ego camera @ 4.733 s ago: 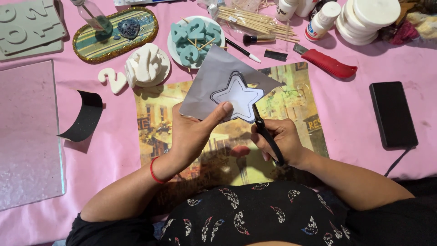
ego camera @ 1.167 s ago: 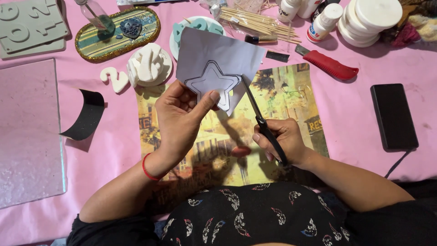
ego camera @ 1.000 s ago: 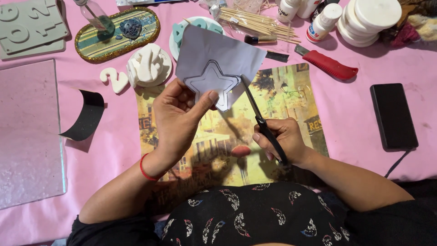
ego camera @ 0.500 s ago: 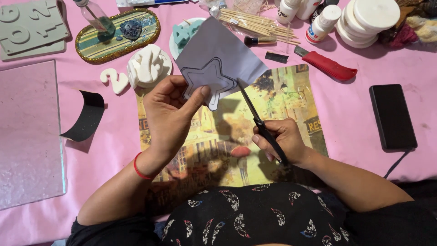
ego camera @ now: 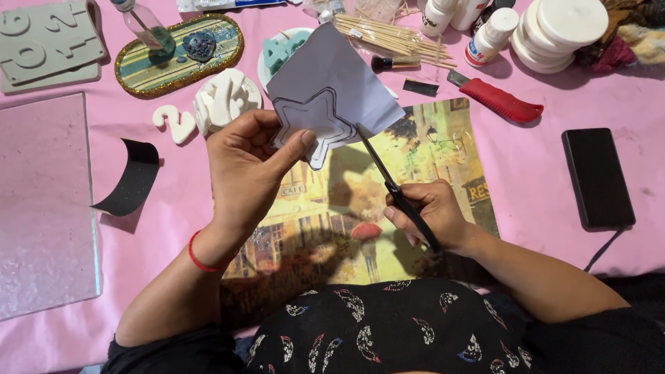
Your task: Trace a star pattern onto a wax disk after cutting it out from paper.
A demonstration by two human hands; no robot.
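The left hand (ego camera: 246, 170) holds a grey paper (ego camera: 332, 83) up above the placemat (ego camera: 429, 145), and its fingers pinch the paper at the lower left edge, the thumb lying on the drawn star (ego camera: 315, 121). Held like this, the sheet stays stiff and the outline faces the person, so the line can be followed. The right hand (ego camera: 429, 215) is over the placemat's right half, with its fingers closed through the handles of the scissors (ego camera: 388, 183). The blades point up and left and meet the paper at the star's right side; they look only slightly parted. The placemat lies under the work, probably to protect the pink tabletop (ego camera: 554, 173). A red knife (ego camera: 499, 100) and a phone (ego camera: 597, 176) rest to the right of the placemat, within reach.
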